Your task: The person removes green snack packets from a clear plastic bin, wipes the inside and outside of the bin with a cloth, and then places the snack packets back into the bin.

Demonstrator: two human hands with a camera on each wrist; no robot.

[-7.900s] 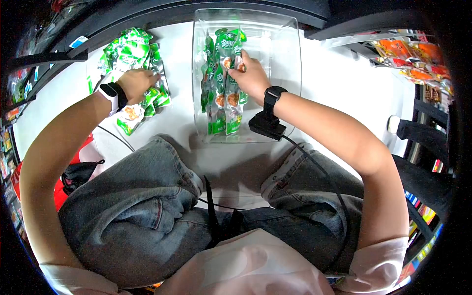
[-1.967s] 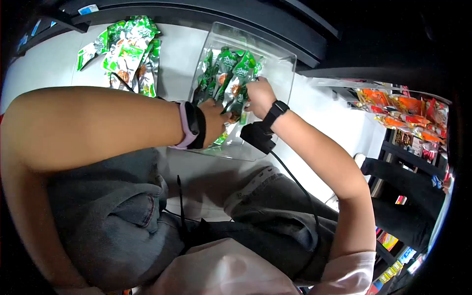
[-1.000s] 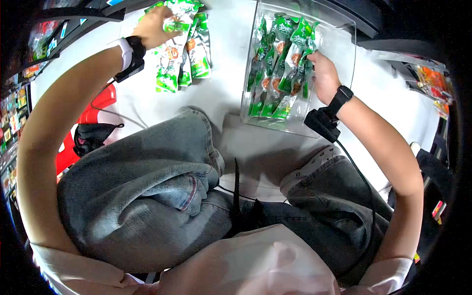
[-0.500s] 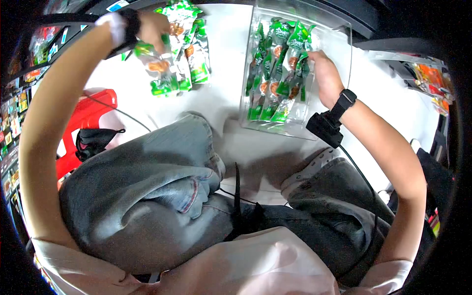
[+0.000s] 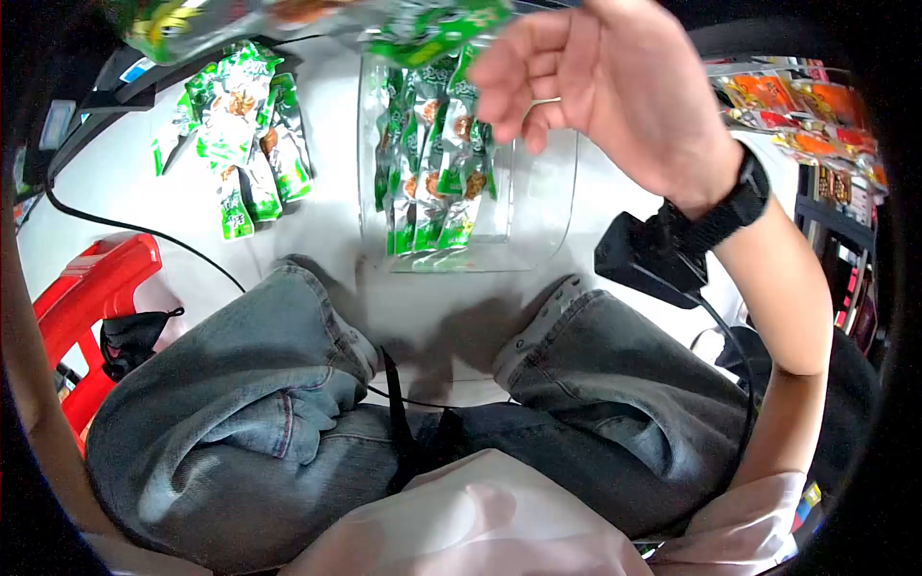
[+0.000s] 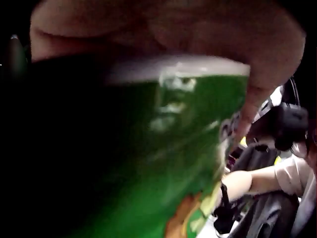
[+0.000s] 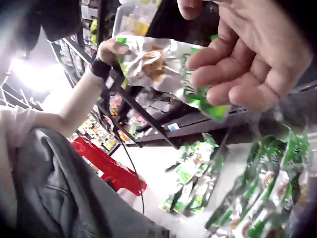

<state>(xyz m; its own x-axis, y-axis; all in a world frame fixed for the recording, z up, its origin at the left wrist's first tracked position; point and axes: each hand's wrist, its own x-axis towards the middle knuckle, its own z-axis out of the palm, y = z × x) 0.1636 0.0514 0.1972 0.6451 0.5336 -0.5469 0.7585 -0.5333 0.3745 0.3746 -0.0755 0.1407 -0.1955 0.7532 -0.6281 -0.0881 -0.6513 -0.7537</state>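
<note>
A green and silver packet point(image 5: 437, 34) is raised close to the head camera, above the clear tray point(image 5: 552, 226). In the right wrist view, my left hand point(image 7: 113, 50) grips one end of this packet point(image 7: 166, 64); up close in the left wrist view, the hand point(image 6: 168, 29) lies against its green end point(image 6: 198, 109). My right hand point(image 5: 624, 106) is beside the other end, palm showing and fingers loosely bent; whether they touch it I cannot tell. Similar packets point(image 5: 432, 182) lie lengthwise side by side in the tray's left part.
More green packets point(image 5: 235, 110) lie in a loose pile on the white floor left of the tray. A red object point(image 5: 96, 298) and a black pouch point(image 5: 134, 341) are at the left. Dark shelving surrounds the area, with orange packets point(image 5: 768, 96) at the right. A cable crosses the floor.
My left hand has lifted a packet from the pile, up and to the right. My right hand has left the tray's side and risen towards the raised packet.
</note>
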